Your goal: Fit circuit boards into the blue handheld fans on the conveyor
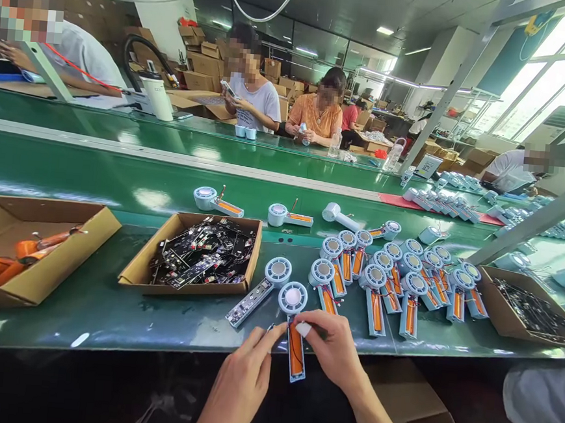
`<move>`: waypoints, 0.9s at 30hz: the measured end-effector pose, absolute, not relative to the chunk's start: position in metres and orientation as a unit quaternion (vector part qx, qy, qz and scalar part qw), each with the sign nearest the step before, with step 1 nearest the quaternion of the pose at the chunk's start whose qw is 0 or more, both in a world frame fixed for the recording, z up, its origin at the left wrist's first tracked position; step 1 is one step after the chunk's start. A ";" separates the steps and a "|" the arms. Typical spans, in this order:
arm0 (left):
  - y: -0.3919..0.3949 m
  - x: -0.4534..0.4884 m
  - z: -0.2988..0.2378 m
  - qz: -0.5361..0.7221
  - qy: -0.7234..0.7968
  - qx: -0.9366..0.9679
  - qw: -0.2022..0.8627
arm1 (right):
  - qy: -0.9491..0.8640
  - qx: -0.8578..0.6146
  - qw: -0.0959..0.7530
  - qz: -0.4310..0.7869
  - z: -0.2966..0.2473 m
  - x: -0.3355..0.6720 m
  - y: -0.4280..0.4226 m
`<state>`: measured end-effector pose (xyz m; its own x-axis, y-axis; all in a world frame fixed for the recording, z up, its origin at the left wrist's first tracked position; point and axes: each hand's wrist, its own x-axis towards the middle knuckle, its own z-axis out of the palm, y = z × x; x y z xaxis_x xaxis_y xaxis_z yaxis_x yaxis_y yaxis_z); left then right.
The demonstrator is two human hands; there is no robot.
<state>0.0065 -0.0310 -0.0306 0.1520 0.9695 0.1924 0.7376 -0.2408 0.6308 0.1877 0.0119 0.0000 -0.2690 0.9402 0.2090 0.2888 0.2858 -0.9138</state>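
A small fan body (294, 330) with a round white head and an orange battery in its handle lies at the near table edge. My left hand (242, 381) pinches its left side near the battery's top. My right hand (333, 349) pinches its right side, a white-taped fingertip against the handle. Another fan body (261, 288) with a bare circuit board lies just left of it. A cardboard box of black circuit boards (200, 257) sits to the left.
Several fan bodies with orange batteries (394, 279) are lined up to the right. A box with orange batteries (19, 253) stands at far left, another box of boards (532, 309) at right. More fan bodies ride the green conveyor (119, 172). People work across it.
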 end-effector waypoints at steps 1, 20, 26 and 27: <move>-0.032 0.007 -0.028 0.250 0.591 0.749 0.167 | -0.654 -0.460 0.429 0.419 -0.002 0.184 0.013; -0.032 0.009 -0.017 0.433 0.595 0.591 0.331 | -0.784 -0.460 0.355 0.216 0.005 0.168 0.012; -0.036 0.014 -0.025 0.452 0.591 0.635 0.206 | -0.843 -0.444 0.296 0.071 0.002 0.161 0.004; -0.038 0.016 -0.028 0.456 0.590 0.641 0.180 | -0.844 -0.446 0.293 0.061 0.002 0.159 0.002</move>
<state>0.0165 -0.0376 -0.0275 -0.1123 0.9213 0.3724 0.5934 -0.2384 0.7688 0.1592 0.0019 0.0021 -0.4316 0.7877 0.4395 0.7164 0.5954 -0.3636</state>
